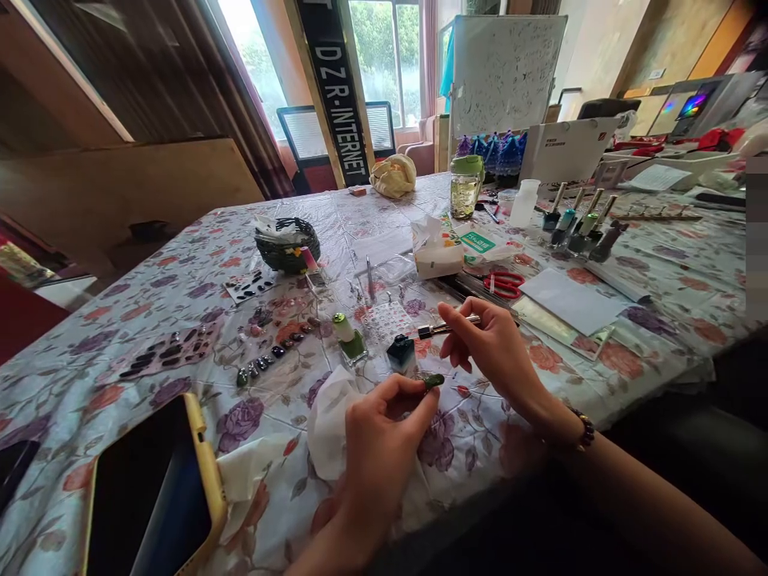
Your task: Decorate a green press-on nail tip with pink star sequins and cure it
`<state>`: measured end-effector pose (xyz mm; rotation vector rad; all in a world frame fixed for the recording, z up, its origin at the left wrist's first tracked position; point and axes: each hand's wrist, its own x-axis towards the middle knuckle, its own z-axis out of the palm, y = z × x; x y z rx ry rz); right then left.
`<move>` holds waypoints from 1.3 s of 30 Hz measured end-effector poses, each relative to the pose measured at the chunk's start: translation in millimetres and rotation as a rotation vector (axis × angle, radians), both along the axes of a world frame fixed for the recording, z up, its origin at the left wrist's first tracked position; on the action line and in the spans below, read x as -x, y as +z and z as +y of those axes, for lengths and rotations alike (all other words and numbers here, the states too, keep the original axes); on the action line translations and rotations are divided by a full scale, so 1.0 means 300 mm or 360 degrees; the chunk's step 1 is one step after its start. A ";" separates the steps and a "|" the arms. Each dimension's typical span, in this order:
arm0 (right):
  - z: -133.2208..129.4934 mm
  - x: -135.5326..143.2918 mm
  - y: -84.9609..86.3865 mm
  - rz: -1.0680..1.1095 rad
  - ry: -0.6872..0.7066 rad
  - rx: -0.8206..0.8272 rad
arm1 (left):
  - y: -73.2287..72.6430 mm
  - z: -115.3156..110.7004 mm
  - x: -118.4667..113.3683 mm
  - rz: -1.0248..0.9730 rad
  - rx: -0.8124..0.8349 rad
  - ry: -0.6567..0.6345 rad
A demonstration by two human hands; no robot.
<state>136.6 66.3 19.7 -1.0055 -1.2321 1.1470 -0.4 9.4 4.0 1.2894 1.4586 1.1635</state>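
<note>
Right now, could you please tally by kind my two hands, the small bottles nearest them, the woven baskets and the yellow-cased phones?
Left hand and right hand: 2
Green bottle and dark bottle: 2
Woven basket: 1
Yellow-cased phone: 1
Total: 6

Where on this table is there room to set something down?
Bare tablecloth shows between the dark basket and the yellowish bundle, and right of the white paper. It is crowded around the left hand and right hand, where the green bottle, dark bottle and white tissue sit close.
</note>
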 end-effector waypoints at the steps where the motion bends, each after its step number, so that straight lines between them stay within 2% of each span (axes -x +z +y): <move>1: 0.000 0.001 -0.001 -0.0010 -0.0001 0.0005 | 0.000 0.001 0.000 -0.0004 0.0000 -0.0001; 16: -0.005 -0.014 -0.005 -0.0068 -0.0111 0.0004 | 0.009 -0.004 -0.005 -0.0049 -0.0015 0.0031; 20: -0.012 -0.034 0.002 0.0041 -0.0184 -0.0004 | 0.017 -0.007 -0.004 -0.0022 -0.0019 0.0031; 24: -0.046 -0.058 0.007 0.0285 -0.0292 0.0002 | 0.016 -0.008 -0.003 0.0005 -0.0028 0.0060; 27: -0.093 -0.071 0.003 0.0343 -0.0395 0.0019 | 0.010 -0.006 -0.001 0.0061 -0.0054 0.0067; 33: -0.172 -0.055 0.001 0.0224 -0.0425 0.0000 | 0.014 -0.007 -0.002 0.0093 -0.0029 0.0078; 39: -0.182 -0.024 0.019 0.0106 -0.0523 0.0001 | 0.024 -0.008 -0.006 0.0084 -0.0011 0.0082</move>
